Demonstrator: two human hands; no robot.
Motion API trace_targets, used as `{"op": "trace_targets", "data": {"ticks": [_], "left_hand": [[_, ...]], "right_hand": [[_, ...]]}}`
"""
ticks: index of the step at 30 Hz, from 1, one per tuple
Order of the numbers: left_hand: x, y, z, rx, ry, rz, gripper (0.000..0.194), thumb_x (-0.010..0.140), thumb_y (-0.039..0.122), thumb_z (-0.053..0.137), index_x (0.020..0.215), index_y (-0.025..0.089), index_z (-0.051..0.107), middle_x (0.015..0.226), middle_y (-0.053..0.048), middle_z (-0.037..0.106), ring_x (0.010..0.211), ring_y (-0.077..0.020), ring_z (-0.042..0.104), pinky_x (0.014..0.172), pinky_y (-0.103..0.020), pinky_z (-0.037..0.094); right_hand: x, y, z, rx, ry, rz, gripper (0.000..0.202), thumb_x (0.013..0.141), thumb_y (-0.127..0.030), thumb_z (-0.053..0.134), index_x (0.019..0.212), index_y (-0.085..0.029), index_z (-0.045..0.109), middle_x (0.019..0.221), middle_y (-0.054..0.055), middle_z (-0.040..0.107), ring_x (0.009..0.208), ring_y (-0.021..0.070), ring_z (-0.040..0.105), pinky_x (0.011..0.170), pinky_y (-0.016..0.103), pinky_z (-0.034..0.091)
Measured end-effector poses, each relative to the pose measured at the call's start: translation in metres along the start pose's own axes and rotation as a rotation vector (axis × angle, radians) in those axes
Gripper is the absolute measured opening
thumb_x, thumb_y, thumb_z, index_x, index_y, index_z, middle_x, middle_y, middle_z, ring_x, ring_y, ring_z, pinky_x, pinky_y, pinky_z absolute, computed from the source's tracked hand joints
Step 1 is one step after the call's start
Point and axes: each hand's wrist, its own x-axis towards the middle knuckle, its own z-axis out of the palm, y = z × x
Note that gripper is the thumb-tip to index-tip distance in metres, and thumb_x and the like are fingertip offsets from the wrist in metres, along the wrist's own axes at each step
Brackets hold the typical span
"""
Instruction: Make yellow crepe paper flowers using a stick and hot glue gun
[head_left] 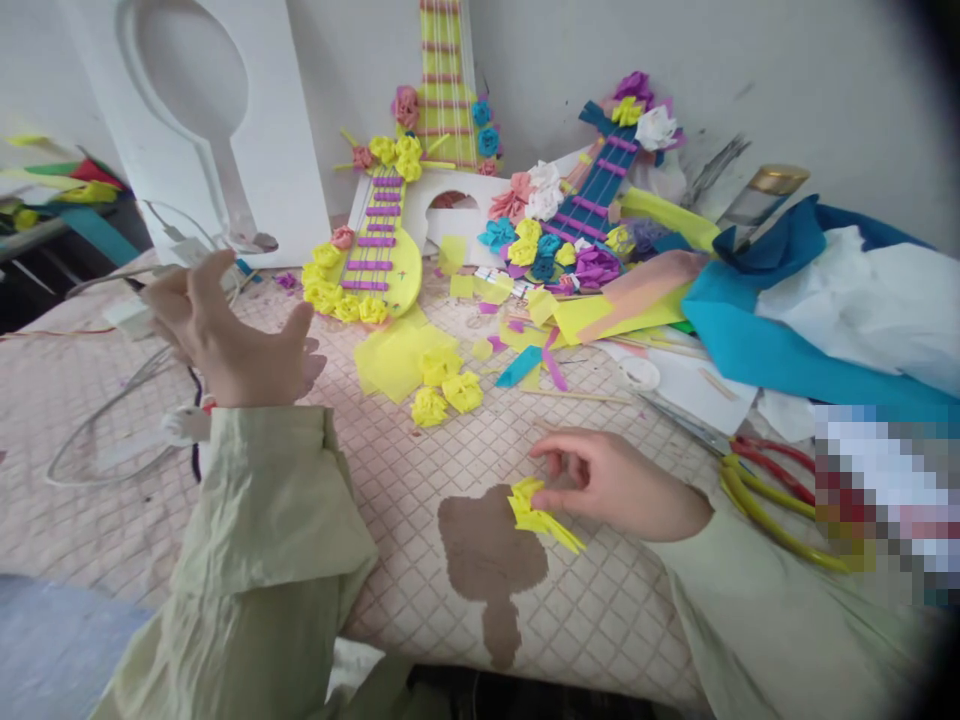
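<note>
- Brown patch shaped like a small guitar, on a quilted, pale pink cloth; whether it is a stain or a cut-out, I cannot tell.
- Yellow paper flower with trailing strips, at the patch's far right edge.
- Right hand, just right of the patch: fingers curled, thumb against the flower, a gap between thumb and forefinger. Whether it grips the flower, I cannot tell.
- Scissors with red handles and a tool with yellow handles, well right of the patch.
- Three yellow flowers, bunched beyond the patch, beside flat yellow sheets.
- Left hand, raised far left of and beyond the patch: fingers bent, thumb spread away, grasping nothing visible.
- Crumpled blue paper, beyond the patch to the far right.
- Flower-trimmed yellow guitar model, well beyond the patch, slightly left; a blue one leans to its right.
- White board with a guitar-shaped opening, farthest, left of the patch.
</note>
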Motion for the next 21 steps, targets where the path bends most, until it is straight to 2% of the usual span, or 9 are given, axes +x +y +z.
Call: {"op": "trace_targets", "data": {"ticks": [2, 4, 7, 8, 9, 12, 15, 18, 21], "left_hand": [[-0.003, 0.002, 0.001, 0.061, 0.087, 0.111, 0.019, 0.058, 0.018, 0.076, 0.069, 0.017, 0.061, 0.086, -0.001, 0.05, 0.093, -0.023, 0.045, 0.095, -0.046, 0.022], [-0.005, 0.005, 0.003, 0.047, 0.113, 0.188, 0.013, 0.065, 0.013, 0.07, 0.076, 0.018, 0.065, 0.089, -0.001, 0.054, 0.09, -0.0202, 0.048, 0.088, -0.042, 0.031], [-0.017, 0.017, 0.01, -0.086, 0.115, 0.302, 0.058, 0.059, 0.0, 0.067, 0.112, 0.02, 0.054, 0.113, -0.002, 0.05, 0.096, -0.0185, 0.049, 0.074, -0.031, 0.041], [-0.024, 0.023, 0.012, -0.155, 0.083, 0.328, 0.059, 0.06, 0.0, 0.066, 0.113, 0.02, 0.052, 0.112, -0.002, 0.051, 0.093, -0.0171, 0.051, 0.07, -0.03, 0.042], [-0.032, 0.031, 0.015, -0.234, 0.026, 0.356, 0.049, 0.064, 0.003, 0.064, 0.11, 0.019, 0.054, 0.105, -0.002, 0.056, 0.088, -0.0157, 0.053, 0.068, -0.029, 0.044], [-0.054, 0.052, 0.021, -0.364, -0.307, 0.409, 0.022, 0.075, 0.01, 0.056, 0.095, 0.018, 0.06, 0.083, -0.002, 0.063, 0.073, -0.0125, 0.058, 0.064, -0.028, 0.048], [-0.06, 0.06, 0.021, -0.298, -0.394, 0.365, 0.017, 0.075, 0.014, 0.056, 0.09, 0.016, 0.064, 0.08, -0.003, 0.065, 0.071, -0.0133, 0.059, 0.066, -0.028, 0.049], [-0.054, 0.055, 0.019, -0.307, -0.362, 0.219, 0.017, 0.077, 0.017, 0.054, 0.09, 0.016, 0.064, 0.08, -0.003, 0.066, 0.073, -0.0132, 0.061, 0.066, -0.026, 0.05], [-0.048, 0.049, 0.017, -0.285, -0.336, 0.185, 0.014, 0.075, 0.021, 0.057, 0.087, 0.017, 0.064, 0.077, -0.002, 0.065, 0.069, -0.0119, 0.06, 0.064, -0.024, 0.05]], "right_hand": [[0.0, -0.002, 0.003, -0.046, -0.041, -0.017, 0.032, 0.065, -0.042, 0.066, 0.088, -0.019, 0.063, 0.073, 0.002, 0.058, 0.055, 0.0109, 0.048, 0.049, 0.025, 0.04], [-0.002, -0.005, 0.004, -0.069, -0.061, -0.038, 0.023, 0.067, -0.037, 0.064, 0.081, -0.019, 0.063, 0.073, 0.002, 0.058, 0.057, 0.0115, 0.049, 0.051, 0.026, 0.04], [-0.005, -0.009, 0.006, -0.056, -0.05, -0.069, 0.012, 0.069, -0.029, 0.062, 0.076, -0.019, 0.061, 0.07, 0.001, 0.057, 0.06, 0.0128, 0.051, 0.053, 0.026, 0.041], [-0.006, -0.01, 0.006, -0.032, -0.041, -0.062, 0.011, 0.068, -0.027, 0.061, 0.077, -0.02, 0.06, 0.069, 0.001, 0.057, 0.061, 0.0132, 0.052, 0.054, 0.026, 0.042], [-0.007, -0.009, 0.007, 0.005, -0.035, -0.051, 0.011, 0.069, -0.025, 0.061, 0.079, -0.02, 0.058, 0.068, 0.0, 0.058, 0.062, 0.0134, 0.053, 0.054, 0.026, 0.042], [-0.007, -0.005, 0.007, 0.158, -0.02, -0.02, 0.017, 0.072, -0.024, 0.057, 0.088, -0.021, 0.055, 0.076, 0.0, 0.062, 0.067, 0.0132, 0.058, 0.059, 0.026, 0.046], [-0.005, -0.001, 0.007, 0.215, 0.004, -0.022, 0.028, 0.074, -0.025, 0.056, 0.102, -0.022, 0.052, 0.083, 0.001, 0.062, 0.07, 0.0124, 0.058, 0.063, 0.026, 0.048], [-0.003, 0.0, 0.007, 0.067, -0.023, -0.082, 0.028, 0.074, -0.024, 0.055, 0.102, -0.021, 0.054, 0.079, 0.0, 0.061, 0.067, 0.0125, 0.056, 0.062, 0.027, 0.046], [-0.002, -0.004, 0.007, -0.103, -0.07, -0.176, 0.024, 0.075, -0.024, 0.054, 0.099, -0.019, 0.058, 0.081, 0.002, 0.062, 0.069, 0.014, 0.055, 0.065, 0.03, 0.045]]}}
